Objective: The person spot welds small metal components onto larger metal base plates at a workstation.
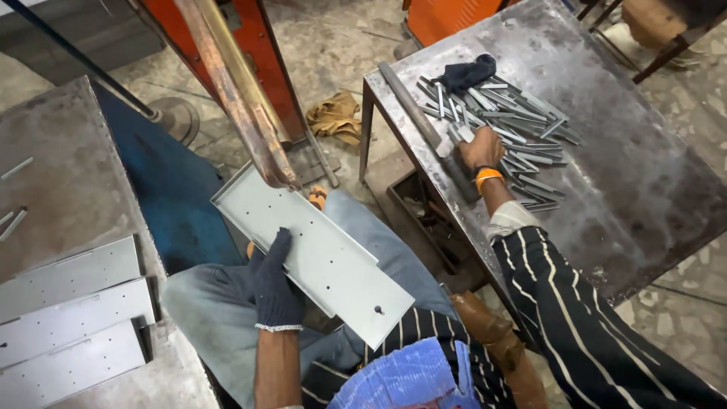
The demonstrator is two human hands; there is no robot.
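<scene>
The left hand (274, 284), in a dark knit glove, has its fingers (282, 241) curled over the near long edge of a grey metal panel (318, 254), gripping it so the sheet lies tilted across the person's lap. The panel is a long rectangle with small holes and folded rims; its far corner, beyond the fingertips, sits just under the tip of a rusty copper-coloured arm (242, 106) that slants down from an orange machine (250, 45).

The right hand (479, 148) is bare, with an orange band (486, 176) at the wrist. Its fingers are bent down into a heap of small grey metal strips (515, 129) on a worn steel table (628, 174); whether they have closed on a strip cannot be told. Just left of these fingers a long metal bar (424, 125) lies along the table edge, and past the heap lies a dark glove (466, 73).

Well to the left of the gloved hand, three more grey panels (72, 318) lie stacked side by side on a second table (60, 174).
</scene>
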